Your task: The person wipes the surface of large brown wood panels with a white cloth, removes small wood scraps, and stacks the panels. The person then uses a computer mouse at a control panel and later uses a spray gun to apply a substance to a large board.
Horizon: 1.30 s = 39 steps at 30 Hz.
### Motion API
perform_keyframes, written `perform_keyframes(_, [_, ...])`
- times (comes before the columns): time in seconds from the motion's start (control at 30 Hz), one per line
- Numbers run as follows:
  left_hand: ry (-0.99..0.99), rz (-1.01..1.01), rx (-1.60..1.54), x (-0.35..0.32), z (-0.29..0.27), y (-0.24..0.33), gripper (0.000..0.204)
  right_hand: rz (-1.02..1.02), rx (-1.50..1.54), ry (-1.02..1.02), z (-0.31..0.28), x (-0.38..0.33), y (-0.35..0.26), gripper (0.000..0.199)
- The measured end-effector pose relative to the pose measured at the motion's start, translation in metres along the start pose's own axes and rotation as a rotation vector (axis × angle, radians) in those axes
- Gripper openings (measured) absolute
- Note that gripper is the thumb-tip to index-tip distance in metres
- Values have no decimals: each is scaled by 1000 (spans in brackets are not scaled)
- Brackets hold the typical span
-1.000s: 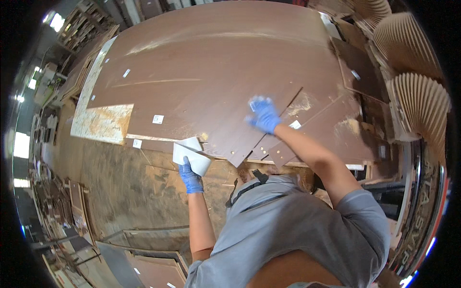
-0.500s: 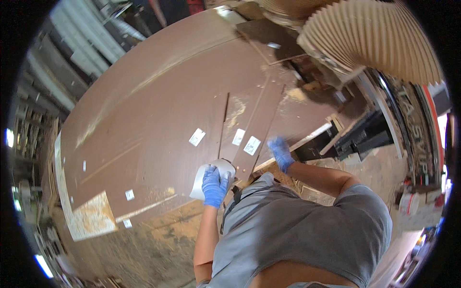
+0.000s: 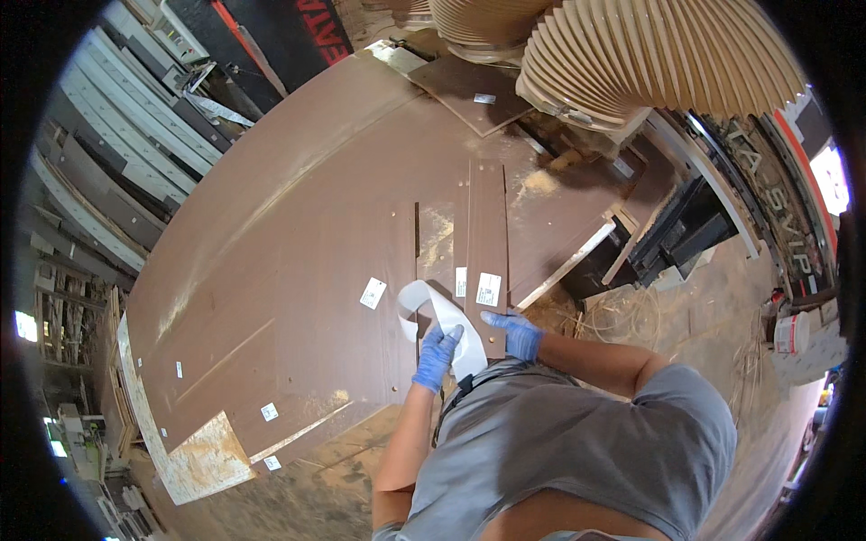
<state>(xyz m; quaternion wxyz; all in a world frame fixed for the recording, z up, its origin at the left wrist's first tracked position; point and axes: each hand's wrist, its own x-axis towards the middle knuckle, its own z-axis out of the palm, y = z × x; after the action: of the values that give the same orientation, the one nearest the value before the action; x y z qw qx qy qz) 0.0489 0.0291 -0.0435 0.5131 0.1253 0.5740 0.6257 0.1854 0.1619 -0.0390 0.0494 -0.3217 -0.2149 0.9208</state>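
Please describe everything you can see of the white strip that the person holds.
The white strip looks like thin paper or label backing, plain white and glossy. It curls in a loose loop above the brown board and runs down toward the person's body. The left hand, in a blue glove, grips it near the lower part. The gloved right hand rests just beside it, on a narrow brown panel.

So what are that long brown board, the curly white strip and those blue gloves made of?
The narrow brown board looks like laminated wood panel: smooth matt brown face, pale sawdust around it. The white strip curls loosely, so probably label backing paper or thin plastic tape. The gloves on the left hand and right hand look like thin blue nitrile or similar rubber, fitting tight.
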Motion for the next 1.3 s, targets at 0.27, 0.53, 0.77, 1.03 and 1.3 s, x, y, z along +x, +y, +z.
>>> perform_keyframes(0.27, [98, 174, -76, -16, 5, 12, 59, -189, -215, 41, 35, 4, 16, 46])
perform_keyframes(0.53, [144, 168, 28, -19, 6, 46, 74, -210, -483, -130, 61, -15, -14, 70])
perform_keyframes(0.77, [351, 153, -174, -54, 3, 63, 67, -547, -392, 233, -16, 122, -155, 36])
perform_keyframes(1.03, [696, 323, -222, -91, -1, 102, 84, -885, -268, 746, -117, 291, -386, 41])
perform_keyframes(1.3, [1012, 461, -218, -115, -3, 99, 81, -694, 169, 546, -125, 338, -461, 33])
